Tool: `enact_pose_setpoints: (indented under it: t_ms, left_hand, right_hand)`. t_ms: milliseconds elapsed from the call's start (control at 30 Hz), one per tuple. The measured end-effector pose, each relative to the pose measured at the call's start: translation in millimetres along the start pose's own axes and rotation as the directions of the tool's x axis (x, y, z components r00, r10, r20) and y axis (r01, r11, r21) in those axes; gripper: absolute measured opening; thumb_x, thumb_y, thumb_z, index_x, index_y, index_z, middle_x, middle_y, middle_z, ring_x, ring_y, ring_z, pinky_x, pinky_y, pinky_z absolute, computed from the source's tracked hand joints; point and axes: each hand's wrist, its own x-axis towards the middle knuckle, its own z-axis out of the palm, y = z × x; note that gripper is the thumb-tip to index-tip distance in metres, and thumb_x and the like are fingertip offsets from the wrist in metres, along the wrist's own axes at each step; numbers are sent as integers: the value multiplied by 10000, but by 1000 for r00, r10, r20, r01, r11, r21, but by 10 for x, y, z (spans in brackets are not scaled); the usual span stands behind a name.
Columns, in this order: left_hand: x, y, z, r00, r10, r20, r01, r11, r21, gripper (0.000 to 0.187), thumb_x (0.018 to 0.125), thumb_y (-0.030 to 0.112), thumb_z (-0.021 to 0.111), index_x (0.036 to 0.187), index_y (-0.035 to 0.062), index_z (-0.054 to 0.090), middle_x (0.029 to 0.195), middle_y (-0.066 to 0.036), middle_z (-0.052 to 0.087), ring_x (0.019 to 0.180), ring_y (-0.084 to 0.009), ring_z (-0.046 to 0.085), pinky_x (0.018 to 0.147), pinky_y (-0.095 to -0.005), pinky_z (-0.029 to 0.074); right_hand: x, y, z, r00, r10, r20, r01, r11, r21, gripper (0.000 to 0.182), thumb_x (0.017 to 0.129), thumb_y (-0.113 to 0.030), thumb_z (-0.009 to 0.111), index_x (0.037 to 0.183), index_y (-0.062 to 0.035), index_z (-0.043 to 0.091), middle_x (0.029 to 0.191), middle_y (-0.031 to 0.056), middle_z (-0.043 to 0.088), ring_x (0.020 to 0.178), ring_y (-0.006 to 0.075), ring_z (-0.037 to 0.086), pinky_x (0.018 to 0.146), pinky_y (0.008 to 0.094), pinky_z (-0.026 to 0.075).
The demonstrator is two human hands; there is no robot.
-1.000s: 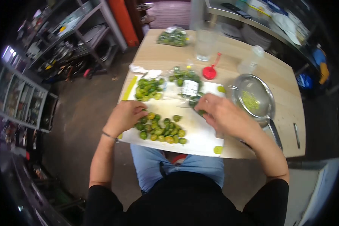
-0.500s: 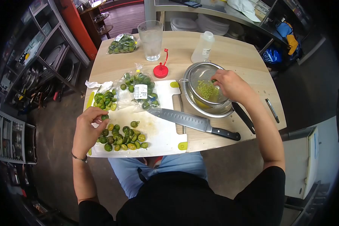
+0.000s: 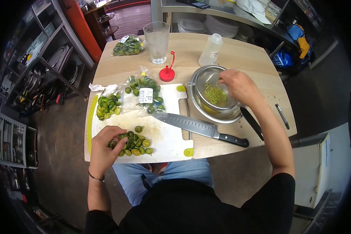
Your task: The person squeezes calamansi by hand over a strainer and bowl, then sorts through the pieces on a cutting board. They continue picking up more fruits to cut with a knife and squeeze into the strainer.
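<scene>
At the near left of the white cutting board (image 3: 167, 150), my left hand (image 3: 108, 146) is over a pile of small green citrus fruits (image 3: 138, 145), its fingers curled among them; its exact hold is hidden. My right hand (image 3: 240, 85) is closed above a mesh strainer (image 3: 204, 78), with its fingertips pinched and what they hold hidden. Seeds (image 3: 215, 94) lie in the mesh. The strainer rests on a metal bowl (image 3: 211, 117). Squeezed fruit halves (image 3: 108, 106) are heaped at the board's left. A bag of fruits (image 3: 142, 93) sits on the board's back part.
A large knife (image 3: 191, 124) lies across the board's right edge, its handle on the table. Behind are a glass (image 3: 157, 43), a red cap (image 3: 167, 73), a plastic bottle (image 3: 211, 50) and another fruit bag (image 3: 128, 45). A pen (image 3: 282, 116) lies at the right.
My left hand has moved from beside the squeezed halves down to the fruit pile. My right hand has shifted slightly up over the strainer, and the green piece at its fingertips no longer shows.
</scene>
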Motion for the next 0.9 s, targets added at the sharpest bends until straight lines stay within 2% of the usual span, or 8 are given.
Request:
enact_pose_setpoints:
  t_ms: [233, 333, 400, 467, 533, 633, 867, 900]
  left_hand:
    - [-68, -39, 59, 1000, 16, -2, -16, 1000, -24, 229, 753, -35, 736, 975, -2, 691, 973, -95, 675, 700, -133, 592, 677, -259, 492]
    - [-72, -68, 70, 999, 32, -12, -32, 999, -23, 231, 753, -37, 736, 977, -3, 691, 979, -100, 674, 701, -136, 594, 675, -261, 494]
    - [-74, -73, 77, 999, 15, -31, -15, 1000, -27, 231, 756, -36, 737, 979, -5, 688, 981, -105, 674, 707, -142, 601, 672, -262, 497]
    - [-70, -66, 87, 999, 21, -24, -21, 999, -30, 231, 758, -35, 738, 981, -6, 687, 984, -105, 674, 710, -145, 605, 671, -261, 497]
    - [-53, -68, 85, 999, 26, -21, -27, 999, -33, 231, 761, -33, 738, 984, -6, 686, 987, -106, 674, 713, -148, 608, 670, -260, 498]
    - [-82, -76, 80, 1000, 23, -15, -24, 999, -42, 234, 763, -34, 737, 990, -4, 687, 993, -106, 673, 713, -145, 610, 670, -255, 498]
    - [-114, -126, 52, 999, 9, -49, -12, 997, -72, 237, 761, -5, 750, 994, 21, 713, 993, -86, 681, 731, -152, 618, 674, -267, 515]
    - [-101, -134, 41, 999, 3, -39, -6, 996, -84, 236, 765, -2, 751, 997, 24, 714, 1001, -87, 681, 749, -156, 628, 679, -268, 521]
  right_hand:
    - [43, -47, -367, 996, 68, -50, -69, 997, -18, 75, 851, -48, 589, 920, -28, 613, 857, 163, 664, 836, 356, 648, 725, 453, 517]
    - [32, -96, -484, 969, 36, -243, -47, 998, -40, 92, 843, -30, 586, 928, -19, 622, 870, 168, 668, 846, 358, 649, 738, 441, 522]
    - [-20, -74, -319, 965, 162, -207, -146, 985, 93, 108, 843, -49, 599, 940, -16, 635, 895, 167, 677, 850, 358, 650, 736, 432, 523]
    - [-83, -10, -162, 990, 78, -114, -74, 996, 40, 124, 871, -105, 608, 959, -29, 650, 909, 167, 686, 843, 357, 654, 734, 439, 519]
    - [-28, -162, -284, 971, 230, -60, -227, 972, 60, 164, 904, -168, 605, 995, -44, 661, 914, 173, 688, 831, 358, 655, 733, 453, 513]
    - [55, -264, -336, 961, 276, 23, -276, 961, 2, 198, 925, -210, 593, 1030, -59, 666, 906, 167, 687, 819, 363, 651, 735, 460, 510]
    - [25, -223, -222, 976, 213, -40, -208, 972, 110, 229, 925, -247, 597, 1030, -58, 669, 927, 163, 690, 848, 375, 645, 744, 455, 504]
    - [3, -213, -187, 958, 278, 77, -283, 957, 69, 222, 922, -236, 603, 1027, -52, 667, 929, 170, 688, 855, 376, 644, 751, 452, 502]
